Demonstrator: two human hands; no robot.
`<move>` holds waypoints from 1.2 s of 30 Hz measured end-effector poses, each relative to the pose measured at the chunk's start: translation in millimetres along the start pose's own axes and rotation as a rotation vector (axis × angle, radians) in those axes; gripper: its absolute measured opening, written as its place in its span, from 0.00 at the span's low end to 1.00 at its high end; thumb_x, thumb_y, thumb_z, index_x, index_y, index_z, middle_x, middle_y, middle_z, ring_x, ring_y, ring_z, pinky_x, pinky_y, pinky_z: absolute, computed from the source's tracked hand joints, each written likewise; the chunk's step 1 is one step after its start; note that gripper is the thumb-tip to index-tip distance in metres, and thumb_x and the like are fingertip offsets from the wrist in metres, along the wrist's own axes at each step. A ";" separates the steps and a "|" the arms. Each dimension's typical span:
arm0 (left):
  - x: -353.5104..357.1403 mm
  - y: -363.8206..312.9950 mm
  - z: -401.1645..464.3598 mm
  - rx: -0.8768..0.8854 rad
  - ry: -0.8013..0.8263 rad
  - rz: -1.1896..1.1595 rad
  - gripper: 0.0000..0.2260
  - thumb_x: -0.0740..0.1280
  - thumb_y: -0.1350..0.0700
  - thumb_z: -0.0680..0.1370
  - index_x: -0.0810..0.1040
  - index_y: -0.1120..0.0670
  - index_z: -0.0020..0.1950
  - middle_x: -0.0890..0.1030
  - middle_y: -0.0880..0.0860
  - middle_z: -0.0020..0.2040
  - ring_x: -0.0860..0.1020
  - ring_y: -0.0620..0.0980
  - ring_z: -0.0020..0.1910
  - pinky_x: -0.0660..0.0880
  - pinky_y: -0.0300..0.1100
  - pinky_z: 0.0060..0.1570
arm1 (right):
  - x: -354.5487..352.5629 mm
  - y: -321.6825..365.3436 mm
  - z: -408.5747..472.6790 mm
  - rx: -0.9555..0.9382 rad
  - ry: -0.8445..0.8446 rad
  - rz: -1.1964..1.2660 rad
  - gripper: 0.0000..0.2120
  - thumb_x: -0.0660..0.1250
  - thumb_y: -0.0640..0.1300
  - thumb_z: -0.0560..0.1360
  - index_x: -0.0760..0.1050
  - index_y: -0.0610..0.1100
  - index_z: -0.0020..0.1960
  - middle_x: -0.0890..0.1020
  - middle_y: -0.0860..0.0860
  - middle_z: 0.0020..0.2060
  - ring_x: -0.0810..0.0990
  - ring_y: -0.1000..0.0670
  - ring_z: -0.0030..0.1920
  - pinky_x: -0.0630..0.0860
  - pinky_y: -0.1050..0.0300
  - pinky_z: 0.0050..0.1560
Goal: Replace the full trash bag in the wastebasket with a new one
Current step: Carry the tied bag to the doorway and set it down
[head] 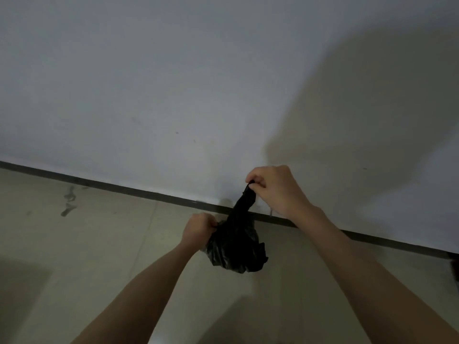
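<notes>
The black bag [236, 247] hangs in the air between both hands, in front of the wall's foot and above the floor. Its lower part is a crumpled, glossy bundle; from the top a twisted strip of the plastic rises up and to the right. The right hand [275, 188] is closed on the tip of that strip, pinching it between thumb and fingers, the strip drawn taut. The left hand [198, 228] is closed on the bag's left upper edge, lower than the right, knuckles toward the camera. Both bare forearms reach in from the bottom of the view.

Behind the bag runs a dark baseboard [124, 188], slanting across the view, under a plain pale wall [173, 83]. The floor [87, 244] is beige, with a dark smear at far left. Nothing lies between the hands and the bag.
</notes>
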State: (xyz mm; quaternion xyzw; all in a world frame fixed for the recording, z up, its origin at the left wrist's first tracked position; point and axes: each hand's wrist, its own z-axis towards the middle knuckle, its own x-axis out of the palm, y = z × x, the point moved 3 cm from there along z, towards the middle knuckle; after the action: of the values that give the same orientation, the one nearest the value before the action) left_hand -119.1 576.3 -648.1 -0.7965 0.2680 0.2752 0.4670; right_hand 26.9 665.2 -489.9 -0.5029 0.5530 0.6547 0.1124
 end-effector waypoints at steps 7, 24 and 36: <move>36.3 30.5 32.2 -0.097 -0.198 -0.144 0.07 0.65 0.65 0.72 0.81 0.62 0.47 0.84 0.61 0.46 0.80 0.59 0.47 0.70 0.40 0.45 | 61.5 -86.5 18.4 0.240 -0.202 0.138 0.08 0.64 0.34 0.74 0.79 0.37 0.52 0.83 0.41 0.48 0.80 0.46 0.48 0.73 0.64 0.52; -27.9 -25.3 -50.8 0.179 -0.091 0.215 0.23 0.70 0.59 0.70 0.70 0.61 0.64 0.78 0.62 0.58 0.75 0.60 0.57 0.73 0.49 0.54 | 51.6 -61.8 -53.7 0.259 -0.065 -0.021 0.24 0.62 0.41 0.76 0.62 0.40 0.70 0.66 0.40 0.70 0.59 0.40 0.72 0.61 0.47 0.70; -103.6 -179.1 -170.4 0.708 0.049 0.785 0.34 0.66 0.43 0.67 0.62 0.56 0.69 0.72 0.57 0.68 0.71 0.56 0.66 0.54 0.52 0.67 | -69.9 27.6 -183.9 0.272 -0.135 -0.463 0.33 0.67 0.54 0.67 0.63 0.46 0.69 0.68 0.42 0.70 0.57 0.42 0.72 0.68 0.41 0.64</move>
State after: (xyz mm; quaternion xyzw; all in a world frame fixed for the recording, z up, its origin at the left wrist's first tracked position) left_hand -37.6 517.3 -399.7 -0.4359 0.6332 0.3034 0.5630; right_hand 138.5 529.8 -396.7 -0.5515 0.4974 0.5633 0.3621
